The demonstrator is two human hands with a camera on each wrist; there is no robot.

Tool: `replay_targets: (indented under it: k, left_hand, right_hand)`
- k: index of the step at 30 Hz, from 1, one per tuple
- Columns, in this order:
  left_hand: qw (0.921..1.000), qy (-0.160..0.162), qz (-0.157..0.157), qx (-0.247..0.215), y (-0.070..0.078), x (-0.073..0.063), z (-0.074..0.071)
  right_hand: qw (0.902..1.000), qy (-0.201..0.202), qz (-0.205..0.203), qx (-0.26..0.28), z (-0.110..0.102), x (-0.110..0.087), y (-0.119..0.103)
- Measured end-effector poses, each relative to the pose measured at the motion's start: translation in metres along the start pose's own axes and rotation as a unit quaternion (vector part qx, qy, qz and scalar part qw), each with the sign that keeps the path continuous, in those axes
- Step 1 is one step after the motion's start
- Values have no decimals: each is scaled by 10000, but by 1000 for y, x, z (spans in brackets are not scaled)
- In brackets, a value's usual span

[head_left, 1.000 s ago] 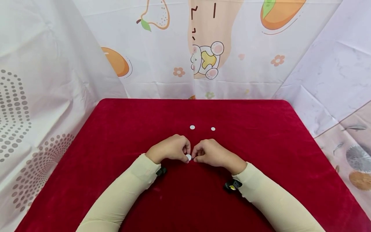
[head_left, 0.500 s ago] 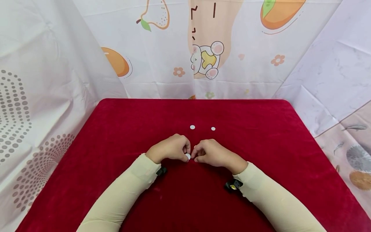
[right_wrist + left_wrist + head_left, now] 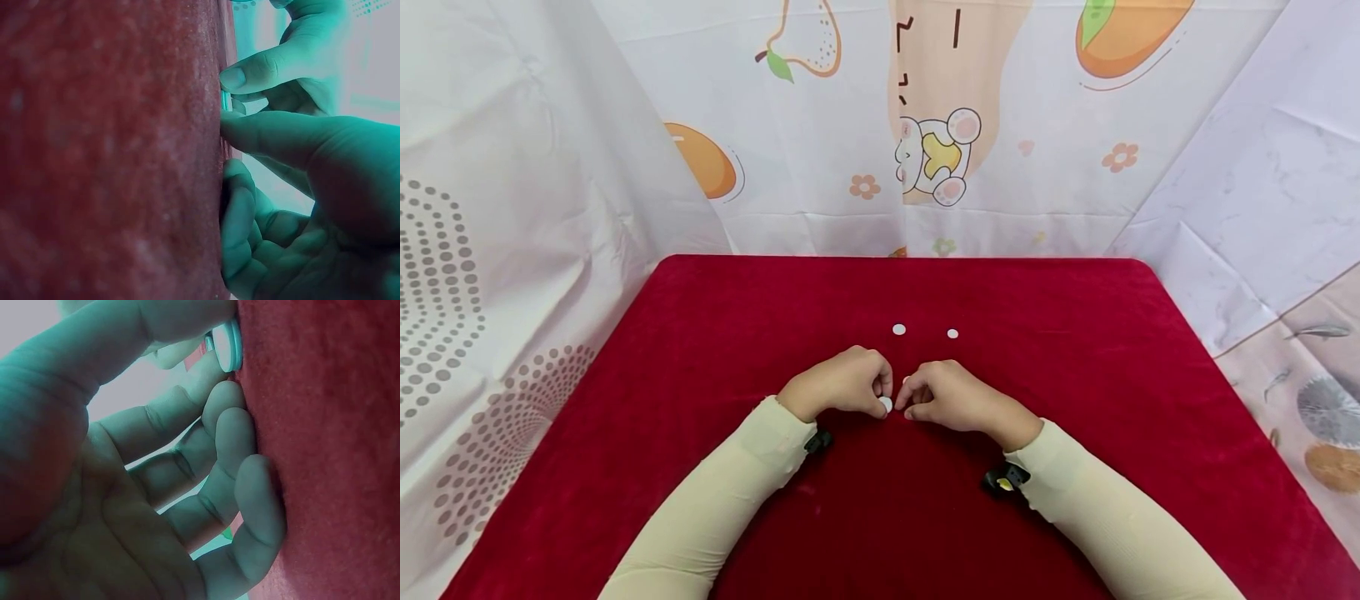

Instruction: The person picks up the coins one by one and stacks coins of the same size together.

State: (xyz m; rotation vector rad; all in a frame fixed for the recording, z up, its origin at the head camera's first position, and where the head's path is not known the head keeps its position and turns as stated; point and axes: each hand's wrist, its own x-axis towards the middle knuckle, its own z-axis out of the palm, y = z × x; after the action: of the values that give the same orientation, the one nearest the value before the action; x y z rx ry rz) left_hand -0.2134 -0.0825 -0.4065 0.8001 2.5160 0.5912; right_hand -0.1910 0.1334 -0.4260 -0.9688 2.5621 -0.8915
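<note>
Low over the red cloth, my left hand point(image 3: 848, 385) pinches a small flat white disc point(image 3: 886, 404) between thumb and forefinger. Its edge looks double in the left wrist view, where the disc point(image 3: 226, 347) stands tilted against the cloth. Just to the right, my right hand point(image 3: 951, 396) rests with thumb and forefinger tips on the cloth, a small gap between them and nothing visible inside. The right wrist view shows the right thumb point(image 3: 275, 132) close to the left thumb point(image 3: 250, 72). A sliver of another white piece point(image 3: 906, 380) peeks out behind the right forefinger.
Two more white discs lie farther back on the cloth, one near the middle point(image 3: 898, 329) and a smaller one point(image 3: 952, 333) to its right. The red-covered table point(image 3: 880, 517) reaches back to a printed curtain point(image 3: 820, 158). Both wrists wear small black cameras.
The disc in my left hand has shifted slightly left and back, away from the right fingertips. A sliver of a white piece has come into sight behind the right forefinger.
</note>
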Motion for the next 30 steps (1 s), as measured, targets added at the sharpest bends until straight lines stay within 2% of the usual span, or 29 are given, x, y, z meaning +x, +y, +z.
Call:
replay_targets:
  k: [6, 13, 30]
  left_hand:
    - [9999, 13, -8, 121, -1, -1, -1]
    - [9998, 58, -48, 179, -3, -1, -1]
    - [9997, 28, 43, 258, -2, -2, -2]
  right_hand:
    - [9999, 6, 30, 99, -1, -1, 0]
    - [9998, 62, 179, -39, 0, 0, 2]
    - [9972, 322, 509, 440, -1, 2, 7]
